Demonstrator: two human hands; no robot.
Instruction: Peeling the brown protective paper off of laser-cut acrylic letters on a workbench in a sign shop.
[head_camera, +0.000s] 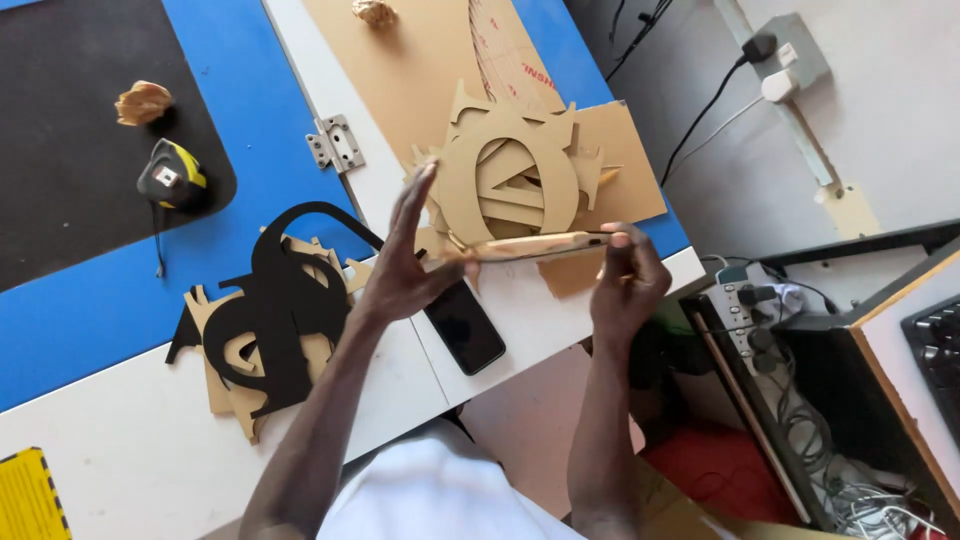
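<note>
A: Risk first. Left of the smartphone (465, 326), the black cutout (275, 300) sits loose atop a tan stack — a swinging elbow could shove it off the white table (120, 450).

B: And the piece in hand?

A: The thin tan cutout (535, 246) is held edge-on just above the smartphone, over the table's near edge. The left hand (405, 262) is open, fingers straight, palm braced against its left end; the right hand (628, 280) pinches the right end between fingertips. My judgement: squeezing from both ends could bow or snap it, or it slips and drops onto the phone.

B: Its look?

A: Flat, light brown, glossy along the edge — same stuff as the ring-shaped cutouts (510, 180) lying farther up from the phone.
</note>
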